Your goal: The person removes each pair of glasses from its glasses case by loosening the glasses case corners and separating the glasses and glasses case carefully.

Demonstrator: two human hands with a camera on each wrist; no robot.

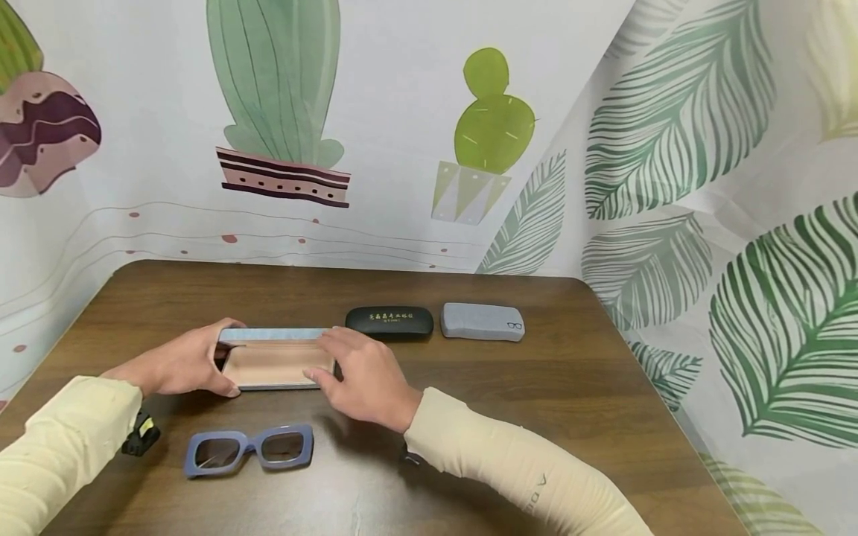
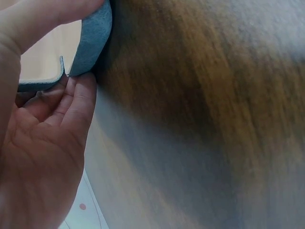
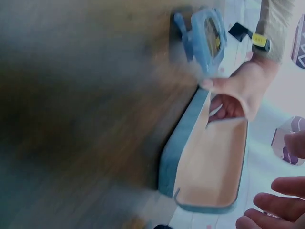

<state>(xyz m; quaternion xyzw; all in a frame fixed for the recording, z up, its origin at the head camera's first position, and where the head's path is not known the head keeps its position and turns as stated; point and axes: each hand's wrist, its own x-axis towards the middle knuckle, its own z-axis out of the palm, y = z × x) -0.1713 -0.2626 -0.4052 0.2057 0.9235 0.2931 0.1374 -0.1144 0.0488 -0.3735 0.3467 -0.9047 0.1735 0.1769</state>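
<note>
A glasses case [image 1: 278, 365] with a blue-grey outside and a peach lining stands opened on the table. My left hand [image 1: 184, 362] grips its left end, thumb at the near edge and fingers at the far side. In the left wrist view, those fingertips meet the blue shell [image 2: 90, 45] by the hinge side. My right hand [image 1: 372, 380] is over the right end, overlapping it in the head view; in the right wrist view its parted fingers [image 3: 281, 198] show beside the case with space between. Blue-framed sunglasses [image 1: 249, 450] lie in front, lenses dark.
Behind the right hand lie a black glasses case [image 1: 390, 321] with gold lettering and a grey glasses case [image 1: 482, 321] with a small glasses print, side by side on the brown wooden table [image 1: 570, 417]. A printed cloth [image 1: 395, 134] hangs behind the table.
</note>
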